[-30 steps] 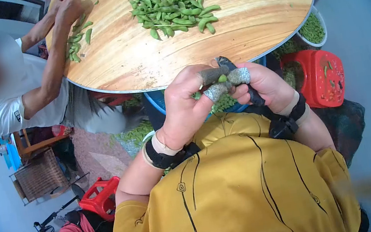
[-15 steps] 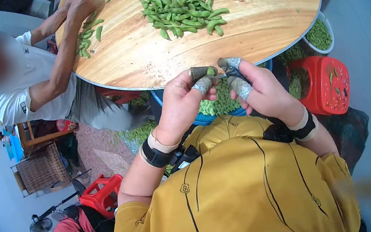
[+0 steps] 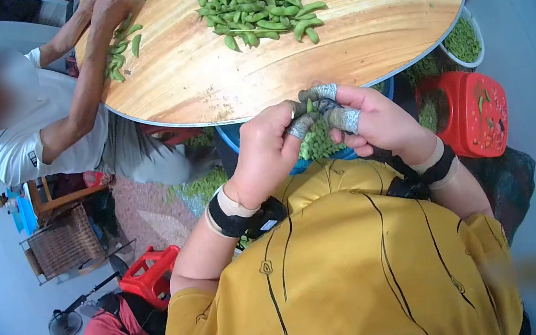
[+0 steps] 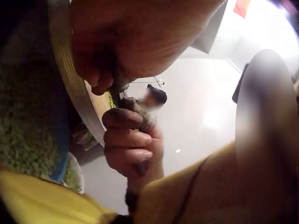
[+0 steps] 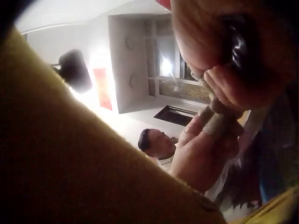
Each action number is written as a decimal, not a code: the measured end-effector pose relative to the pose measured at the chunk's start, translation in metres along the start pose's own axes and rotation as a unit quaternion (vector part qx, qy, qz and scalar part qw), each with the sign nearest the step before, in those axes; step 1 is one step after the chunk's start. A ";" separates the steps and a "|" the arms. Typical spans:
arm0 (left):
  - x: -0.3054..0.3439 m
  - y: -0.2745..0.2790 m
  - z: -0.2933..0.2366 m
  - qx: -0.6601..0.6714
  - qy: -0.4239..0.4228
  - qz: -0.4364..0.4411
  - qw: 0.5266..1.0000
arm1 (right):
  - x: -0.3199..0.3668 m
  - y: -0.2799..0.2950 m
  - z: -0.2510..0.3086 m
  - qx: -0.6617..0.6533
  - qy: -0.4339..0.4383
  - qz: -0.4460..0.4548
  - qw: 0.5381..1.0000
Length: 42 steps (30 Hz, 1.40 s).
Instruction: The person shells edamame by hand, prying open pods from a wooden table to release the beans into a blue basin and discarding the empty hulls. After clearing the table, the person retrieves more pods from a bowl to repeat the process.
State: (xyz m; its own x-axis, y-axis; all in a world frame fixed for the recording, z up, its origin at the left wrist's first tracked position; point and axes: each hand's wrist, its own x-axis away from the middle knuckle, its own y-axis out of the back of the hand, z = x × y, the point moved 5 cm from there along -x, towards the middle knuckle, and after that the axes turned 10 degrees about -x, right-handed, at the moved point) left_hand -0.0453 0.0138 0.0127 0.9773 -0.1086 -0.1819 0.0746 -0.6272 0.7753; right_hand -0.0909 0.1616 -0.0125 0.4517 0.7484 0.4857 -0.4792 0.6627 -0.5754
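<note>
In the head view my left hand (image 3: 263, 146) pinches a small green pod (image 3: 310, 107) between wrapped thumb and forefinger. My right hand (image 3: 382, 119), its fingertips wrapped too, meets it at the pod, thumb and forefinger curled in. Under both hands is a blue basin (image 3: 230, 133) with shelled green beans (image 3: 320, 142). The left wrist view has the left hand (image 4: 140, 35) above and the right hand (image 4: 133, 144) below, fingertips together. In the right wrist view the left hand (image 5: 203, 151) touches the right hand (image 5: 233, 56); the pod is hidden there.
A wooden table (image 3: 173, 91) carries a heap of pods (image 3: 255, 8). A person in a white shirt (image 3: 20, 132) sits at the left. Right of me stand a red stool (image 3: 474, 112) and a white tub of beans (image 3: 462, 41); another red stool (image 3: 152, 275) is lower left.
Half a second ago the hands were apart, the left one with a pod; now their fingertips are together at a pod. The head view has shifted slightly.
</note>
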 end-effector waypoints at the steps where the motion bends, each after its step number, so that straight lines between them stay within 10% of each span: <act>1: 0.000 0.000 0.002 0.000 0.001 0.001 1.000 | -0.001 0.001 -0.001 -0.001 -0.001 0.000 1.000; 4: 0.002 0.000 -0.001 -0.061 -0.067 -0.010 0.996 | -0.004 0.000 -0.005 -0.017 -0.016 0.016 1.000; 5: 0.003 -0.006 0.012 0.161 0.074 0.047 0.983 | -0.004 -0.001 -0.006 -0.012 -0.005 0.019 1.000; 7: 0.010 -0.018 0.020 0.371 0.212 0.102 0.898 | -0.003 -0.001 -0.007 -0.009 0.004 0.023 1.000; 9: 0.015 -0.031 0.014 0.722 0.290 0.107 0.619 | 0.001 -0.006 -0.003 -0.058 0.048 0.097 0.992; 13: 0.019 -0.043 0.016 0.805 0.242 0.185 0.510 | 0.006 -0.011 0.008 0.229 0.313 0.067 0.919; 19: 0.019 -0.043 0.025 0.686 0.290 0.178 0.643 | -0.003 0.000 0.007 0.191 0.251 0.044 0.948; 24: 0.014 -0.040 0.028 0.602 0.293 0.185 0.719 | -0.007 0.000 0.016 0.434 0.268 -0.028 0.859; 26: 0.012 -0.037 0.030 0.439 0.290 0.178 0.831 | -0.007 -0.006 0.017 0.482 0.299 -0.049 0.822; 31: 0.022 -0.021 0.025 0.385 0.277 0.174 0.863 | 0.001 -0.017 0.015 0.592 0.347 -0.120 0.718; 35: 0.051 0.012 0.041 0.308 0.313 0.182 0.880 | 0.001 -0.017 0.029 0.588 0.293 -0.040 0.753; 37: 0.073 0.029 0.067 -0.048 0.204 0.177 0.962 | -0.004 -0.018 0.049 0.578 0.339 -0.087 0.738; 42: 0.114 0.042 0.093 -0.317 0.272 0.220 0.881 | -0.038 0.011 0.099 0.630 0.429 -0.212 0.612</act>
State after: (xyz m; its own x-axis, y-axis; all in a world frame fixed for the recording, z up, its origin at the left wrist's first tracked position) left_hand 0.0509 -0.0968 -0.0317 0.8764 0.2613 0.4045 -0.4087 -0.0404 0.9118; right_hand -0.1880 0.1433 0.0274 0.7058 0.5707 -0.4196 -0.1383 0.6920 0.7085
